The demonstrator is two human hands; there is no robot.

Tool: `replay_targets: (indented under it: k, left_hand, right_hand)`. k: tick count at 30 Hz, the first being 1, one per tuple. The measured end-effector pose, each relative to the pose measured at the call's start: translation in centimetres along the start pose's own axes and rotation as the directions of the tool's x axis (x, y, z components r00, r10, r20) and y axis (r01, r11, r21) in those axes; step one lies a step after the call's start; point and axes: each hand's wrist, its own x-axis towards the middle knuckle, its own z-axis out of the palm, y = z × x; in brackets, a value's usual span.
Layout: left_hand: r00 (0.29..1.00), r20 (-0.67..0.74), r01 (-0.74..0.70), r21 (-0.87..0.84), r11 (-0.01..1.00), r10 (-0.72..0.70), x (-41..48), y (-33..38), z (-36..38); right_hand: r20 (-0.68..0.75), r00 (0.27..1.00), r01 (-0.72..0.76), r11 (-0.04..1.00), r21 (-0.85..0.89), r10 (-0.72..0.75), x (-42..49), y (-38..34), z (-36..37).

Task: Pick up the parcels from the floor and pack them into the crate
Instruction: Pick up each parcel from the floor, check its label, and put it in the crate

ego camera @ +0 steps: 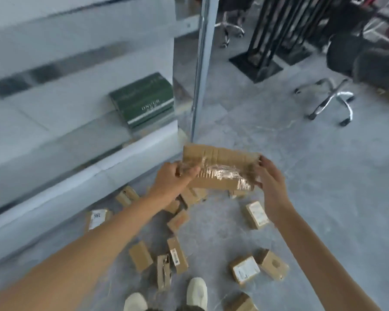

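I hold a flat brown cardboard parcel (220,169), wrapped in clear tape, at about chest height above the floor. My left hand (171,182) grips its left end and my right hand (270,182) grips its right end. Below it, several small brown cardboard parcels lie scattered on the grey floor, among them a labelled one (256,214), another labelled one (244,272) and a long one (177,255). No crate is in view.
A white bench or ledge (54,153) runs along the left, with a green box (144,99) on it. A glass partition's metal post (200,70) stands ahead. Office chairs (337,95) and a black stand (263,52) are at the back right. My white shoes (197,290) are at the bottom.
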Motion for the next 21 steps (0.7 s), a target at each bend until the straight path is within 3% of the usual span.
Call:
replay_targets:
  k: [3,6,9,12,14,16,18,21]
  left_hand:
    - [0.993,-0.121,-0.008,0.035,0.999,0.012,-5.3,6.1,-7.6]
    - [0.965,-0.258,-0.035,0.037,0.999,0.043,-11.3,10.5,-14.2]
    - [0.938,-0.337,-0.086,-0.011,0.996,0.078,-17.6,13.2,-19.9]
    - [0.891,-0.44,-0.132,-0.014,0.991,0.113,-24.1,15.2,-25.4]
    - [0.891,-0.436,-0.173,-0.063,0.983,0.129,-28.4,16.0,-28.8]
    - [0.939,-0.288,-0.247,-0.193,0.95,0.186,-33.3,16.3,-31.6]
    - [0.939,-0.192,-0.323,-0.215,0.922,0.284,-38.0,15.3,-33.6]
    - [0.885,-0.205,-0.454,-0.179,0.873,0.419,-43.5,13.0,-35.8]
  right_hand:
    - [0.106,0.981,0.171,0.98,-0.105,-0.16,-5.2,-8.9,1.6]
    - [0.244,0.916,0.383,0.874,-0.298,-0.318,-10.9,-15.5,3.0]
    - [0.378,0.835,0.495,0.846,-0.197,-0.401,-17.5,-21.1,4.4]
    - [0.461,0.713,0.651,0.743,-0.155,-0.529,-23.8,-25.2,5.7]
    - [0.425,0.678,0.703,0.699,-0.134,-0.6,-27.2,-27.2,6.6]
    - [0.348,0.665,0.721,0.689,-0.068,-0.661,-30.8,-28.9,7.2]
    - [0.297,0.691,0.687,0.727,0.014,-0.659,-34.8,-30.1,8.1]
    - [0.221,0.744,0.631,0.772,0.075,-0.63,-40.5,-30.9,9.9]
